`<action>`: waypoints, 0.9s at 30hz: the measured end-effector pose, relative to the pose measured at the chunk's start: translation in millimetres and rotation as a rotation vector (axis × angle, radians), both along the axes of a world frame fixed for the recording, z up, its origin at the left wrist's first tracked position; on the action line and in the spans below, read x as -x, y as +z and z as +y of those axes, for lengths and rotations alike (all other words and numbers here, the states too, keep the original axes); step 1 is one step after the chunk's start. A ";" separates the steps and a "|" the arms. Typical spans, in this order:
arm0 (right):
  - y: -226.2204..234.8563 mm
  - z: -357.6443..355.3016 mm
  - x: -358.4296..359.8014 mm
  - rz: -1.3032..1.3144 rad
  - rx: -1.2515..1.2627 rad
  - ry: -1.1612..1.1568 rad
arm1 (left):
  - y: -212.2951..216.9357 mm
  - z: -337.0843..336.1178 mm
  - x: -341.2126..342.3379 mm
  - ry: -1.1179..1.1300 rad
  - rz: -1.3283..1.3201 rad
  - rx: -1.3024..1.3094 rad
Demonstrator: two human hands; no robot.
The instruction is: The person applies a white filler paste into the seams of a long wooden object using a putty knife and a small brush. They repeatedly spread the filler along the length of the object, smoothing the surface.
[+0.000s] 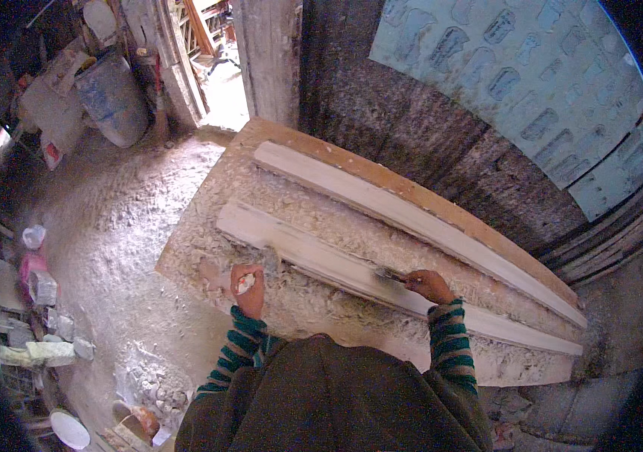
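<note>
Two long, pale mouldings (321,248) lie side by side along a plaster-covered board (223,181); the farther moulding (412,218) runs near the board's back edge. My right hand (430,286) is closed round a small flat tool (390,273) with a dark head, which rests on the nearer moulding. Whether it is a brush or a putty knife I cannot tell. Left of it, my left hand (249,295) is closed on a whitish thing with orange marks (246,283), over the board's near side. A greyish piece (270,261) shows beside that hand, at the moulding's edge.
Crumbs of plaster cover the board between the mouldings. A grey-blue barrel (113,98) stands at the far left by a bright doorway (223,83). Tubs and scraps (50,350) line the left side. A light blue panel (517,83) leans at the far right.
</note>
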State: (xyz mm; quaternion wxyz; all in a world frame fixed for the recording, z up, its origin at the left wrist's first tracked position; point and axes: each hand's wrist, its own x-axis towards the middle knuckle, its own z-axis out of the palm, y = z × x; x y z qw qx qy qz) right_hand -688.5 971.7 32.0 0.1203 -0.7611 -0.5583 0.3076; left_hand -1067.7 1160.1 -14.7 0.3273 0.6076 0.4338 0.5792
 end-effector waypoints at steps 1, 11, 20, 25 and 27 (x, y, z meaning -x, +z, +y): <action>2.3 15.2 10.9 -0.044 -0.012 0.058 | 1.4 -0.4 0.9 -0.008 -0.014 0.021; 7.2 148.2 89.5 -0.196 -0.075 0.365 | -12.5 3.5 6.9 -0.033 -0.004 -0.019; -0.3 116.0 52.3 -0.105 0.006 0.350 | -7.8 0.4 3.0 -0.031 0.007 -0.039; -2.8 178.4 117.6 -0.053 -0.126 0.322 | -5.4 0.7 3.7 -0.014 0.025 -0.044; -9.3 193.1 126.1 -0.018 -0.196 0.319 | -4.6 2.9 4.2 -0.031 0.054 -0.056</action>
